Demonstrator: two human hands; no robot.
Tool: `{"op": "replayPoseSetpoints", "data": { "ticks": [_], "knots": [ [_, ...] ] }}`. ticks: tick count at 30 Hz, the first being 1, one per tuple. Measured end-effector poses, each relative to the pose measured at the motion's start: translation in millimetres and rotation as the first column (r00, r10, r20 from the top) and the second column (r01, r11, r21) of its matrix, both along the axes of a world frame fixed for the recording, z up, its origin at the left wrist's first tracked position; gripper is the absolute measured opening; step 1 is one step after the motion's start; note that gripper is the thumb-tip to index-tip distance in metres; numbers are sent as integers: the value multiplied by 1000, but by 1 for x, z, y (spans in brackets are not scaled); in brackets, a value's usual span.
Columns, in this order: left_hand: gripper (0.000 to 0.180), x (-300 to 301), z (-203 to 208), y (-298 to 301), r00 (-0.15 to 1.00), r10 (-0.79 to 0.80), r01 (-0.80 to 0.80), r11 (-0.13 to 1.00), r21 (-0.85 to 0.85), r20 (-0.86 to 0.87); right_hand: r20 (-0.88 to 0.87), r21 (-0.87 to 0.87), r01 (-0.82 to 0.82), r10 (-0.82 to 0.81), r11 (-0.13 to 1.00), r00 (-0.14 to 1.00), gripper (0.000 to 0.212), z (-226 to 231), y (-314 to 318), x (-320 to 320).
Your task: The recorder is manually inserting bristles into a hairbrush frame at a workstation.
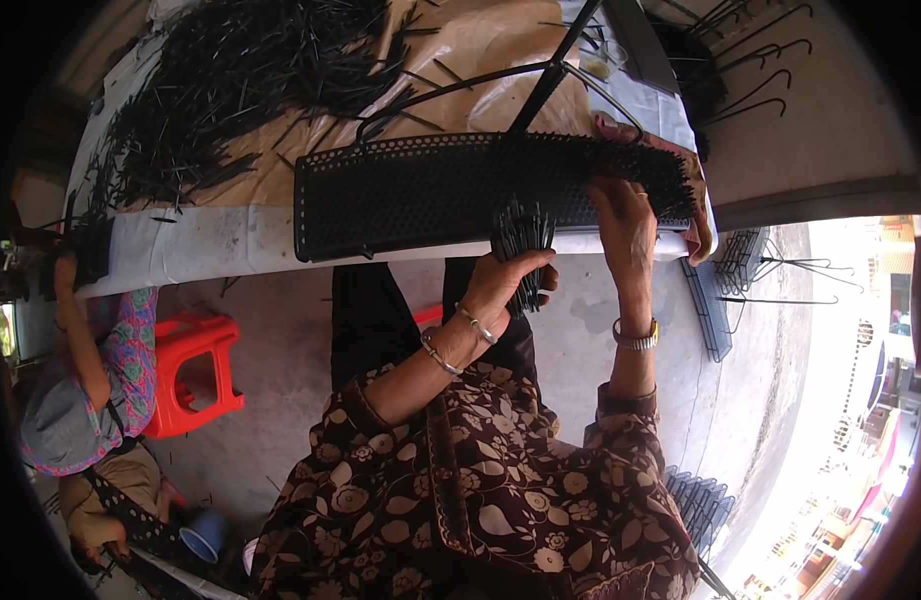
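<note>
My left hand (pixel 503 285) is closed round a bundle of thin black rods (pixel 524 240), held upright just off the near edge of a black perforated rack (pixel 401 190). The rack lies on the table's front edge, with rows of small holes across it. Rods of the same sort (pixel 666 170) stand packed in its right end. At the border of that filled part is my right hand (pixel 626 215), fingers pinched down against the holes. Whatever is between those fingertips is too dark and small to make out.
A large heap of loose black rods (pixel 241 90) covers the table's left side. A black hooked frame (pixel 541 75) rises behind the rack. To the left sit a red plastic stool (pixel 196 370) and another person (pixel 91 400). More racks (pixel 706 310) stand on the floor at right.
</note>
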State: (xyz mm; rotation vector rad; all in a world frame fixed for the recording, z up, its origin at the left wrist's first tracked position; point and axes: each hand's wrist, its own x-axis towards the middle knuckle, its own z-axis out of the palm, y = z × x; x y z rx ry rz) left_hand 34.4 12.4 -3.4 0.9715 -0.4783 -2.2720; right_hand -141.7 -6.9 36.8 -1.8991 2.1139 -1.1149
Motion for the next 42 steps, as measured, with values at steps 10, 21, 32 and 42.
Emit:
{"op": "replayPoseSetpoints", "data": {
  "ticks": [10, 21, 32, 42],
  "knots": [
    [21, -4, -5, 0, 1000, 16, -15, 999, 37, -22, 585, 321, -210, -19, 923, 811, 13, 14, 25, 9],
    [19, -8, 4, 2, 998, -21, 21, 1000, -11, 61, 5, -189, 215, -218, 958, 976, 7, -6, -15, -15],
    [19, -6, 5, 3, 997, -20, 22, 999, -24, 73, -176, -209, 127, -165, 970, 970, 12, -18, -20, -16],
    [20, -4, 4, 5, 994, 1, 3, 999, -32, 109, -18, 4, 5, -5, 1000, 1000, 17, 0, 7, 0]
  ]
}}
